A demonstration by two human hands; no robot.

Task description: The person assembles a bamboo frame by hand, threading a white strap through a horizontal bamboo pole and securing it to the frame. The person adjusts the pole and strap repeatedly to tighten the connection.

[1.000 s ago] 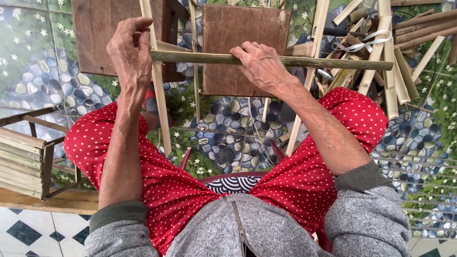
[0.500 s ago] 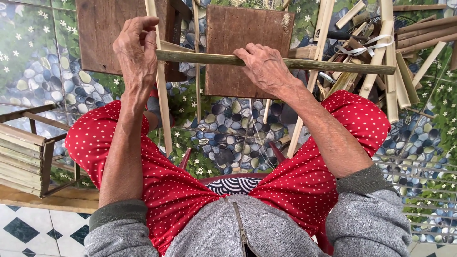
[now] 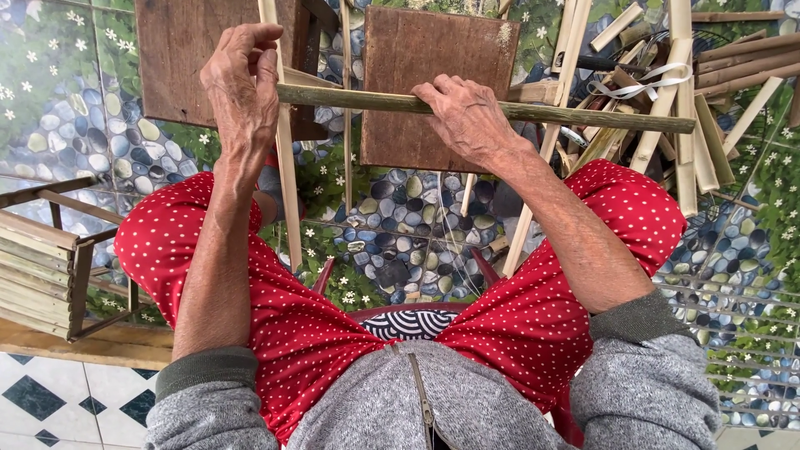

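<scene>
My left hand (image 3: 242,83) is closed around a thin upright bamboo slat (image 3: 288,196) where it crosses the left end of a round greenish bamboo pole (image 3: 583,114). The pole lies level in front of my knees. My right hand (image 3: 467,117) grips it near the middle, fingers curled over the top. Behind the hands stand two brown wooden boards, one on the left (image 3: 179,58) and one on the right (image 3: 425,58). Another thin slat (image 3: 347,125) stands upright between them.
A heap of cut bamboo pieces (image 3: 692,108) lies at the right. A slatted wooden frame (image 3: 42,258) stands at the left on a wooden ledge (image 3: 75,342). My legs in red dotted trousers (image 3: 533,317) straddle a red stool (image 3: 400,315) on pebble-patterned flooring (image 3: 408,217).
My left hand and the upright slat have shifted slightly right and up. The pole and my right hand have stayed almost in place.
</scene>
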